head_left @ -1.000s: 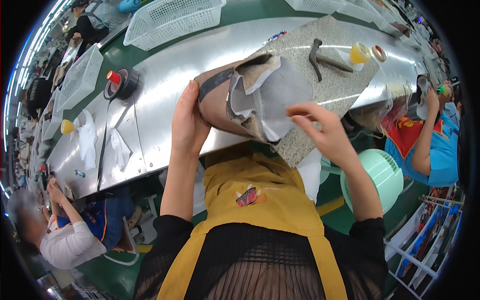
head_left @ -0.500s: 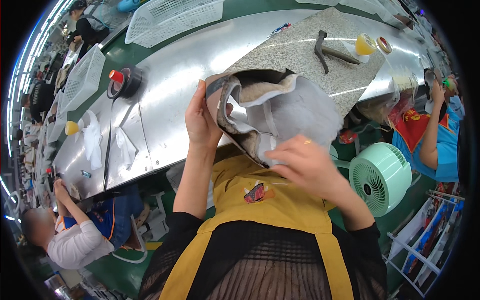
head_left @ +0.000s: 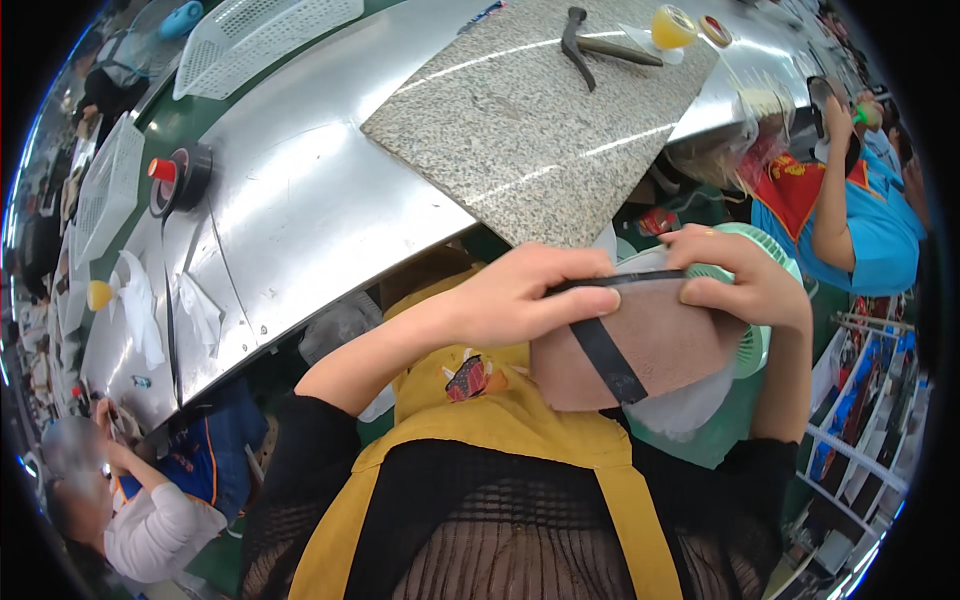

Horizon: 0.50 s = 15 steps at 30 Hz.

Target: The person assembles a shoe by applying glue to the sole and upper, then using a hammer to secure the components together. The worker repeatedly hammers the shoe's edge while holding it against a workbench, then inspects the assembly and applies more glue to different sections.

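A brown suede, fur-lined boot upper [head_left: 665, 335] is up off the table, in front of my apron and to the right. A black band crosses its suede side, and a black strip runs along its upper edge. My left hand [head_left: 550, 290] is closed on that edge, thumb on the suede face. Farther right, my right hand [head_left: 750, 275] pinches the same edge between thumb and fingers. Pale fluffy lining [head_left: 690, 405] shows below the suede; the rest of the inside is hidden.
On the metal table [head_left: 300, 200] lies a stone slab [head_left: 520, 110] with a hammer [head_left: 590, 50] and a yellow-filled jar [head_left: 672, 27]. A black tape roll [head_left: 190, 178] stands left. A green fan [head_left: 755, 345] is behind my right hand. Co-workers sit on both sides.
The boot upper has moved right and off the slab, turned from its fluffy opening to its suede outside. My right hand has gone up to its top edge; my left has shifted right.
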### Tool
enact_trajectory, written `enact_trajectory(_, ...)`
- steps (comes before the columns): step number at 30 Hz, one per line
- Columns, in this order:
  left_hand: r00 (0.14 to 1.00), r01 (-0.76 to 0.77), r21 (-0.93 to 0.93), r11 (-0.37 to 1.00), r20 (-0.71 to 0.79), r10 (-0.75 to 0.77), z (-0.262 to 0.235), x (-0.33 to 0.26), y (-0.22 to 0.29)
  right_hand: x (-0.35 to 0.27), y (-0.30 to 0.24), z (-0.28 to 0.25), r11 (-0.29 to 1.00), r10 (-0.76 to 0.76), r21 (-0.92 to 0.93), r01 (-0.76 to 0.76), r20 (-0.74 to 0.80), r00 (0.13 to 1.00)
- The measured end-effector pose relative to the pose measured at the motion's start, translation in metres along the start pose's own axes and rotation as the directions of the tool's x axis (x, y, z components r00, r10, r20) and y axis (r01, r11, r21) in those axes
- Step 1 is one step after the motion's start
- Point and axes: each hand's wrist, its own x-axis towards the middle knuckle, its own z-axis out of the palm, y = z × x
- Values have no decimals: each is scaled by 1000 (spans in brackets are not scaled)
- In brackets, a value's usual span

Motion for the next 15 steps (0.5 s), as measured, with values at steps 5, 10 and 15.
enact_trajectory(5, 952, 93, 498, 862, 211, -224, 9, 7, -17, -22, 1, 42, 860, 142, -474, -188, -131, 981)
enact_trajectory(10, 986, 35, 467, 884, 127, -106, 13, -7, -56, 5, 22, 76, 889, -26, -456, -42, -142, 990)
enact_trajectory(15, 982, 91, 558, 825, 89, -169, 4, -22, -55, 20, 47, 60, 903, 88, -428, -32, 111, 990)
